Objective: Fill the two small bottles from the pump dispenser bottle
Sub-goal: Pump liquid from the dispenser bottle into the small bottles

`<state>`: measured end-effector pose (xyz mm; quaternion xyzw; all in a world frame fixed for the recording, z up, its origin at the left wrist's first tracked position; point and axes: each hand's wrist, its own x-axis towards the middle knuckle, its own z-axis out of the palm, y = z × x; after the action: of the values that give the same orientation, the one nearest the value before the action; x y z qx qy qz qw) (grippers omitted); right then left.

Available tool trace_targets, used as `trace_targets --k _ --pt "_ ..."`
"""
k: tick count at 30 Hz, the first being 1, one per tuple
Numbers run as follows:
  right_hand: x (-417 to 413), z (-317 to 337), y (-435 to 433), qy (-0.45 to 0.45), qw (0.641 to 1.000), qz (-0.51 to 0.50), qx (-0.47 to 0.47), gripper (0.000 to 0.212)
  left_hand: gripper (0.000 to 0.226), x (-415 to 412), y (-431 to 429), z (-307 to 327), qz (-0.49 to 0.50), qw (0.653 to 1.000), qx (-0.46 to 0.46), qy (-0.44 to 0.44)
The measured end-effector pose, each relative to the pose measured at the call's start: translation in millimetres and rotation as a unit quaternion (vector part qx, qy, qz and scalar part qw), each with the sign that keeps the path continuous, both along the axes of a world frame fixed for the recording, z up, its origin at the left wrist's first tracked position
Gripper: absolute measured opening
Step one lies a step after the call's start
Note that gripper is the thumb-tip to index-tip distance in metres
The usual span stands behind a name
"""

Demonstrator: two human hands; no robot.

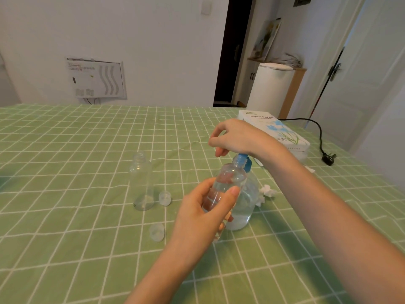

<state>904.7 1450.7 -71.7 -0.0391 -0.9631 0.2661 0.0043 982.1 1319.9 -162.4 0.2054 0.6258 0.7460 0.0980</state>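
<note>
My left hand (201, 213) grips a small clear bottle (228, 183), tilted, its open neck up against the blue pump head (244, 161) of the clear dispenser bottle (245, 207). Some clear liquid shows inside the held bottle. My right hand (236, 138) rests on top of the pump head, palm down, fingers loosely bent. A second small clear bottle (142, 183) stands upright and uncapped to the left, and looks empty. Two clear caps (164, 197) (157, 231) lie on the green checked tablecloth (76, 172) near it.
A tissue paper box (274, 130) lies behind my right hand. Crumpled white tissue (266, 193) sits right of the dispenser. A black cable with a plug (327, 160) trails at the right edge. The table's far edge meets a white wall.
</note>
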Motion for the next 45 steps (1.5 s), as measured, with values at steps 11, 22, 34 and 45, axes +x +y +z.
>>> trace_targets --k 11,22,34,45 --pt "1 7 -2 0.000 1.000 0.005 0.019 0.020 0.038 1 2 4 -0.005 1.000 0.011 0.005" --pt "2 2 -1 -0.002 1.000 0.005 0.019 0.020 0.037 2 1 2 0.000 1.000 0.006 -0.002" --pt "1 9 -2 -0.005 1.000 0.005 0.018 0.020 0.037 1 1 4 -0.005 1.000 0.016 0.000" --pt "1 3 -1 -0.003 1.000 0.005 0.023 0.018 0.037 2 1 2 -0.001 1.000 0.011 -0.005"
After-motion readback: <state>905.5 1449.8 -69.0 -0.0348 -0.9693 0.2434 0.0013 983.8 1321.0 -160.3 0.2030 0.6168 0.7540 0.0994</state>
